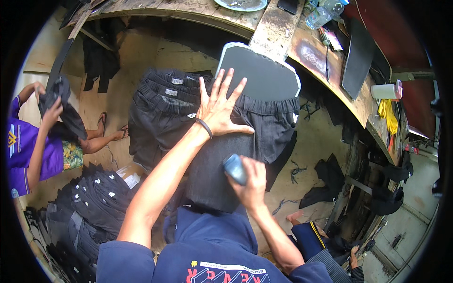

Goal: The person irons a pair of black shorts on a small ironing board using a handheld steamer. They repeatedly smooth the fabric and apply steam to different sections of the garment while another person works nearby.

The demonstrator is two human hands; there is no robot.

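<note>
A pair of black trousers (222, 160) with an elastic waist is drawn over a dark, pale-rimmed board (259, 68) and hangs toward me. My left hand (219, 106) lies flat near the waistband, fingers spread, pressing on the cloth. Closer to me, my right hand (251, 183) grips a blue rounded block (235, 170) over the trouser leg. The underside of the block is hidden, so I cannot tell whether it touches the cloth. More black trousers (163, 101) with small white marks are stacked just left of the board.
A large pile of black garments (96, 198) lies at lower left. At far left, a person in purple (35, 151) handles black cloth; another person's leg (309, 238) shows at lower right. The wooden table (188, 9) curves across the back, carrying clear bottles (323, 16) and a white cup (384, 91).
</note>
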